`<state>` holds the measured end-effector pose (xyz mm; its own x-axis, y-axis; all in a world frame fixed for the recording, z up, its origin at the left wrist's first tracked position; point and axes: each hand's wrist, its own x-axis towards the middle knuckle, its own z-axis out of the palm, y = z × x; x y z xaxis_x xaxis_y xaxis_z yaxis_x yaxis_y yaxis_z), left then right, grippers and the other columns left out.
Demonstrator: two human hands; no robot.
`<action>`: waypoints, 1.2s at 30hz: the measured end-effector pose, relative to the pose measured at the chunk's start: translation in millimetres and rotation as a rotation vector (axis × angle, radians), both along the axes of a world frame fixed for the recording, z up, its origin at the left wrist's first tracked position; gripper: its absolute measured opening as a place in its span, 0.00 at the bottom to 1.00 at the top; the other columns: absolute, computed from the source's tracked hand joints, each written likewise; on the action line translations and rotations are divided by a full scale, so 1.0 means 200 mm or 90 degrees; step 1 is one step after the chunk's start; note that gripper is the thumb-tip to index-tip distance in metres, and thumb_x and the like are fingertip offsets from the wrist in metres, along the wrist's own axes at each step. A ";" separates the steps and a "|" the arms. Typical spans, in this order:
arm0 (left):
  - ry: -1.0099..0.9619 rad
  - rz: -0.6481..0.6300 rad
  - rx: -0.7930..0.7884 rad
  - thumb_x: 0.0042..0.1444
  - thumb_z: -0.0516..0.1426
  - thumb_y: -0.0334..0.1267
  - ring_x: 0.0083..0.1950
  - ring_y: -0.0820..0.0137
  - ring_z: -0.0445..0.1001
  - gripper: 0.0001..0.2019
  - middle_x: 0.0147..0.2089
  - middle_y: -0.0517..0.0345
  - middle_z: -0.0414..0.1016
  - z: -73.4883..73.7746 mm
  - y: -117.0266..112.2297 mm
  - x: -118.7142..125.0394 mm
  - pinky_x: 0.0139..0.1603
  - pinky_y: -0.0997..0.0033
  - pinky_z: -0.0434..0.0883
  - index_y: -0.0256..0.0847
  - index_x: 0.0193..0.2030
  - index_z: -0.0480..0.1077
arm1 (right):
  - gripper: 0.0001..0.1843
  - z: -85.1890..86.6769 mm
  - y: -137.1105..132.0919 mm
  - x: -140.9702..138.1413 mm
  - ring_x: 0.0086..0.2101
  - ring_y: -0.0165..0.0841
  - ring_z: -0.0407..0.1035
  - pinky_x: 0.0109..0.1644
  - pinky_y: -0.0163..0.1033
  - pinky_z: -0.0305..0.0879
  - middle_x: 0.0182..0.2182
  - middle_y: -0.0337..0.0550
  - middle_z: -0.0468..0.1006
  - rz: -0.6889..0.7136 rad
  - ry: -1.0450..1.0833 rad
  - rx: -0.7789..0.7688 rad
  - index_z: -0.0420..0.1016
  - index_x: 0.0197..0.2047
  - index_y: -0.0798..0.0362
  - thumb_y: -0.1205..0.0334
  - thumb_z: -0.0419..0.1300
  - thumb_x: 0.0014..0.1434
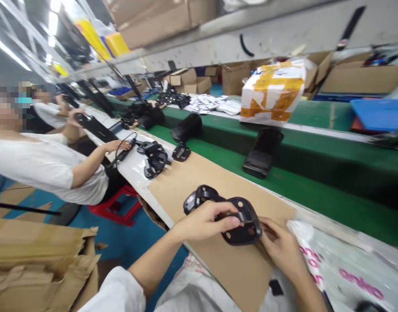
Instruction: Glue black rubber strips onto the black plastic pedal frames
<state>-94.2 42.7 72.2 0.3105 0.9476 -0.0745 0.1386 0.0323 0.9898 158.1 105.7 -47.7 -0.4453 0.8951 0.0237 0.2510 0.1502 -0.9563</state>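
My left hand [207, 220] is closed on a black plastic bracket-like part [242, 221], with thumb and fingers pinching a raised piece in its middle. The part is a rounded frame with several holes, held tilted just above brown cardboard [218, 264]. Against its right edge, my right hand [279, 245] has curled fingers gripping the rim; the fingertips are partly hidden. A similar black part [202, 195] lies just beyond my left hand, partly covered by it.
Farther left on the bench are several black parts [155, 158]. Black pouch-like items [263, 151] lie on the green belt [218, 156]. A co-worker [46, 164] sits at left, handling a long black item. A taped white package [273, 91] stands behind; printed plastic bags [351, 268] lie at right.
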 end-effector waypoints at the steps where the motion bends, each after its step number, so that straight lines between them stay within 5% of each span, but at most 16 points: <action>1: 0.004 0.056 0.008 0.69 0.60 0.55 0.44 0.65 0.78 0.20 0.46 0.49 0.80 0.02 -0.02 -0.07 0.47 0.69 0.73 0.37 0.49 0.78 | 0.19 -0.01 0.00 -0.01 0.40 0.45 0.84 0.46 0.41 0.82 0.41 0.51 0.88 -0.019 -0.030 -0.002 0.86 0.46 0.51 0.46 0.64 0.63; 4: 0.019 0.276 0.068 0.64 0.65 0.55 0.42 0.65 0.78 0.24 0.46 0.51 0.80 0.09 -0.08 -0.32 0.44 0.69 0.73 0.42 0.59 0.75 | 0.25 -0.05 0.02 -0.02 0.34 0.46 0.84 0.40 0.42 0.83 0.33 0.50 0.87 -0.073 -0.064 -0.016 0.87 0.43 0.50 0.37 0.63 0.61; 6: 0.011 0.441 0.138 0.63 0.65 0.54 0.34 0.70 0.74 0.26 0.37 0.58 0.76 0.11 -0.10 -0.52 0.36 0.73 0.70 0.44 0.63 0.72 | 0.27 -0.07 0.03 -0.03 0.33 0.48 0.84 0.40 0.42 0.84 0.31 0.50 0.87 -0.093 -0.057 -0.034 0.87 0.42 0.49 0.35 0.64 0.57; 9: -0.008 0.697 0.301 0.60 0.66 0.50 0.25 0.75 0.61 0.21 0.26 0.69 0.60 0.11 -0.12 -0.88 0.29 0.76 0.62 0.43 0.55 0.71 | 0.27 -0.07 0.05 -0.03 0.32 0.48 0.85 0.42 0.43 0.85 0.30 0.50 0.86 -0.095 -0.046 -0.071 0.88 0.41 0.48 0.33 0.67 0.53; 11: 0.022 0.847 0.379 0.59 0.64 0.47 0.25 0.74 0.60 0.20 0.26 0.70 0.58 0.07 -0.11 -1.13 0.30 0.76 0.61 0.43 0.53 0.68 | 0.28 -0.07 0.06 -0.03 0.32 0.48 0.85 0.41 0.42 0.85 0.30 0.50 0.87 -0.097 -0.051 -0.088 0.88 0.40 0.48 0.33 0.67 0.51; 14: 0.191 1.045 0.260 0.63 0.56 0.42 0.27 0.73 0.62 0.15 0.27 0.69 0.60 -0.01 -0.06 -1.44 0.32 0.76 0.63 0.40 0.54 0.64 | 0.30 -0.07 0.07 -0.03 0.34 0.48 0.85 0.40 0.40 0.84 0.31 0.50 0.87 -0.110 -0.071 -0.100 0.88 0.40 0.49 0.31 0.66 0.49; 17: 0.259 1.081 0.165 0.63 0.56 0.38 0.29 0.72 0.65 0.14 0.27 0.69 0.61 -0.11 0.00 -1.63 0.35 0.74 0.66 0.37 0.53 0.65 | 0.32 -0.07 0.07 -0.04 0.33 0.47 0.85 0.40 0.39 0.84 0.32 0.51 0.87 -0.119 -0.070 -0.108 0.88 0.40 0.49 0.29 0.66 0.48; 23: 0.368 1.042 0.070 0.60 0.57 0.33 0.42 0.60 0.75 0.10 0.32 0.57 0.72 -0.23 0.14 -1.73 0.51 0.62 0.73 0.35 0.49 0.72 | 0.34 -0.08 0.07 -0.04 0.31 0.45 0.84 0.40 0.39 0.83 0.30 0.51 0.86 -0.124 -0.040 -0.097 0.87 0.40 0.50 0.27 0.67 0.49; 28: 0.489 0.989 0.135 0.60 0.58 0.33 0.70 0.47 0.64 0.14 0.60 0.35 0.74 -0.19 0.20 -1.64 0.74 0.48 0.57 0.33 0.52 0.74 | 0.35 -0.07 0.05 -0.04 0.33 0.45 0.83 0.43 0.42 0.83 0.30 0.51 0.85 -0.102 -0.036 -0.067 0.87 0.42 0.52 0.26 0.63 0.57; 31: 0.572 0.770 0.274 0.67 0.55 0.38 0.64 0.52 0.71 0.12 0.57 0.40 0.77 -0.13 0.19 -1.43 0.69 0.52 0.65 0.36 0.50 0.76 | 0.34 -0.08 0.04 -0.04 0.31 0.43 0.82 0.42 0.44 0.82 0.32 0.51 0.85 -0.091 -0.023 -0.056 0.86 0.44 0.53 0.28 0.62 0.61; 34: 0.595 0.398 0.348 0.72 0.53 0.46 0.51 0.58 0.78 0.15 0.48 0.48 0.81 -0.05 0.16 -1.08 0.58 0.59 0.72 0.40 0.47 0.78 | 0.33 -0.08 0.04 -0.05 0.31 0.43 0.82 0.41 0.44 0.81 0.31 0.50 0.84 -0.085 -0.014 -0.052 0.86 0.46 0.54 0.30 0.62 0.64; 36: 0.601 0.162 0.390 0.74 0.53 0.47 0.54 0.58 0.78 0.16 0.51 0.47 0.80 -0.03 0.16 -0.83 0.59 0.61 0.71 0.41 0.51 0.78 | 0.32 -0.08 0.03 -0.05 0.31 0.42 0.81 0.41 0.44 0.81 0.32 0.50 0.85 -0.084 -0.001 -0.053 0.85 0.47 0.55 0.32 0.62 0.65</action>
